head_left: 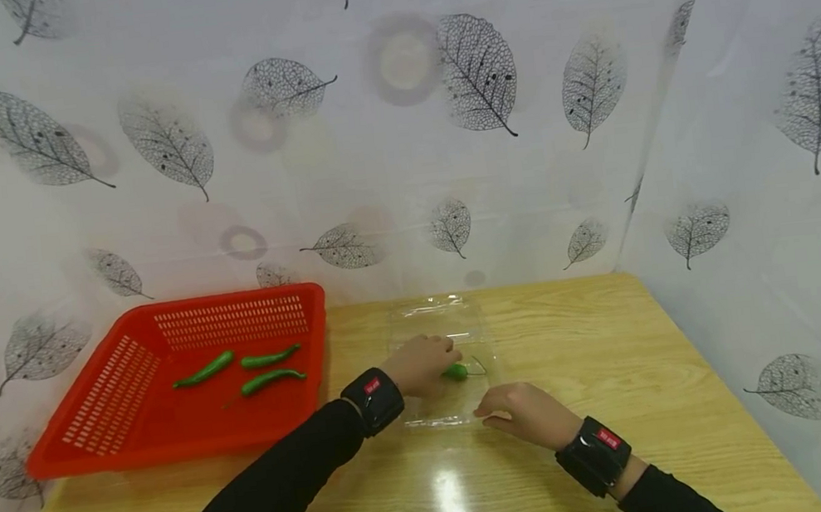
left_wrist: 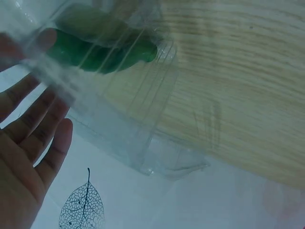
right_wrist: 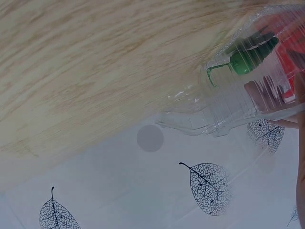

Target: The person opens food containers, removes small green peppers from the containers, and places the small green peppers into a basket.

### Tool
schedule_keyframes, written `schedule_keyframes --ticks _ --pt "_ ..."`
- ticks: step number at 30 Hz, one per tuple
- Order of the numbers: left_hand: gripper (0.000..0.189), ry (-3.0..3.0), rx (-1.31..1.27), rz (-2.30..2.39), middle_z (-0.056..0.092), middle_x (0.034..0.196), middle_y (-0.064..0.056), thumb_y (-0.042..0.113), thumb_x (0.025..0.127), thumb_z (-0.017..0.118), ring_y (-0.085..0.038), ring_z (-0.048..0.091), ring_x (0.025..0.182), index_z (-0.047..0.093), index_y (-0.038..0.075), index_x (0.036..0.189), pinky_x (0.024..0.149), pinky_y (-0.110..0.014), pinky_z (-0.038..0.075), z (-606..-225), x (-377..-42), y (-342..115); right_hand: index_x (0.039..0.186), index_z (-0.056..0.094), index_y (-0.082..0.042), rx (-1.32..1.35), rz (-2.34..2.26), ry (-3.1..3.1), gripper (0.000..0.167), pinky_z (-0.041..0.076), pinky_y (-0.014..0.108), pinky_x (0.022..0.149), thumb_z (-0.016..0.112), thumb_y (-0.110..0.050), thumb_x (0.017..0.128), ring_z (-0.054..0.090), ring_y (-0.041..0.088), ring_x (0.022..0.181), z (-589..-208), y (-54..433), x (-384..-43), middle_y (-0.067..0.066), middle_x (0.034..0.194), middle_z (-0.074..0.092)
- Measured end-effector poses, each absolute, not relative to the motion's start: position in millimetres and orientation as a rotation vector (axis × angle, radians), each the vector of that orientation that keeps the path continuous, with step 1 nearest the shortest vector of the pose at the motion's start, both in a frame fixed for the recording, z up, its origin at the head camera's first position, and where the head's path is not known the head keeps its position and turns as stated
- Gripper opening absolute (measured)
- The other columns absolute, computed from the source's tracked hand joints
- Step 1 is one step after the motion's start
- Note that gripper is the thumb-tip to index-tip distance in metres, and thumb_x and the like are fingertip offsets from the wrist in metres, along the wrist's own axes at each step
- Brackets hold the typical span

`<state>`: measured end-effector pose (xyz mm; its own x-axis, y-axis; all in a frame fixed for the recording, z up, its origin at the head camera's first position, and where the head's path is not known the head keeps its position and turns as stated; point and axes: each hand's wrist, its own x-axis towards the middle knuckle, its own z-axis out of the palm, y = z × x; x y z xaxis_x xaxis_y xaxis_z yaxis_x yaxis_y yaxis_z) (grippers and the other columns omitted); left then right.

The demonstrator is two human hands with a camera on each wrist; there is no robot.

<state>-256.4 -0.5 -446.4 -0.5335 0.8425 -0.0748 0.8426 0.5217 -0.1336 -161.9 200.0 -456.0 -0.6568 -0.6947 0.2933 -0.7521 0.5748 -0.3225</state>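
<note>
A clear plastic box (head_left: 438,317) with a raised see-through wall lies on the table in front of me. Inside it is a green chili pepper (head_left: 456,372), its thin curved stem pointing right in the head view. My left hand (head_left: 422,363) reaches over the box; in the left wrist view its fingers (left_wrist: 33,114) are spread and fairly straight, and the thumb tip is by one end of the pepper. At the box's near right corner, my right hand (head_left: 526,415) pinches the edge with thumb and forefinger. In the right wrist view only a strip of that hand shows.
To the left stands a red plastic basket (head_left: 176,460) with slotted walls, holding 3 green chili peppers (head_left: 271,379). The wooden table (head_left: 583,329) extends right of the box. Behind and to the right hangs a white leaf-print sheet (head_left: 384,150).
</note>
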Motion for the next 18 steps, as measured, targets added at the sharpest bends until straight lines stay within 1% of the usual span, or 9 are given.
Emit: schedule_keyframes --ticks 2,6,10,13,18 --pt "0.033 2.752 1.542 -0.255 0.061 0.105 0.001 0.02 0.084 0.068 -0.015 0.06 0.097 0.06 0.017 0.115 0.087 -0.031 0.05 -450.2 -256.8 -1.2 0.091 0.072 -0.009 1.222 0.645 -2.685 0.014 0.054 0.02 0.072 0.073 -0.008 0.077 0.068 0.011 0.081 -455.4 199.5 -161.6 0.0 0.087 0.072" --pt "0.027 2.767 1.573 -0.249 0.063 0.103 0.002 0.017 0.087 0.064 -0.014 0.061 0.095 0.061 0.016 0.114 0.085 -0.03 0.051 -457.6 -257.6 -2.4 0.091 0.072 -0.009 1.209 0.641 -2.715 0.014 0.054 0.02 0.072 0.073 -0.009 0.078 0.068 0.011 0.082 -454.1 198.4 -161.0 0.0 0.088 0.072" --pt "0.021 2.77 1.614 -0.241 0.063 0.098 0.002 0.018 0.09 0.06 -0.013 0.062 0.09 0.061 0.016 0.112 0.079 -0.027 0.052 -464.2 -259.3 -2.3 0.091 0.072 -0.009 1.204 0.636 -2.722 0.014 0.054 0.021 0.072 0.073 -0.009 0.077 0.068 0.011 0.081 -453.2 197.8 -160.6 0.0 0.088 0.072" --pt "0.019 2.767 1.653 -0.23 0.063 0.096 0.002 0.018 0.091 0.059 -0.012 0.061 0.087 0.062 0.015 0.11 0.077 -0.025 0.051 -466.9 -259.8 -2.6 0.091 0.072 -0.009 1.204 0.639 -2.721 0.013 0.054 0.021 0.072 0.073 -0.009 0.077 0.068 0.011 0.081 -452.8 197.4 -160.5 0.0 0.087 0.072" --pt "0.017 2.754 1.701 -0.234 0.062 0.095 0.003 0.019 0.09 0.06 -0.01 0.06 0.087 0.062 0.017 0.108 0.077 -0.022 0.05 -470.2 -260.1 -4.5 0.091 0.073 -0.009 1.2 0.645 -2.725 0.014 0.054 0.021 0.073 0.073 -0.009 0.078 0.068 0.011 0.082 -452.6 197.0 -160.5 0.0 0.088 0.072"
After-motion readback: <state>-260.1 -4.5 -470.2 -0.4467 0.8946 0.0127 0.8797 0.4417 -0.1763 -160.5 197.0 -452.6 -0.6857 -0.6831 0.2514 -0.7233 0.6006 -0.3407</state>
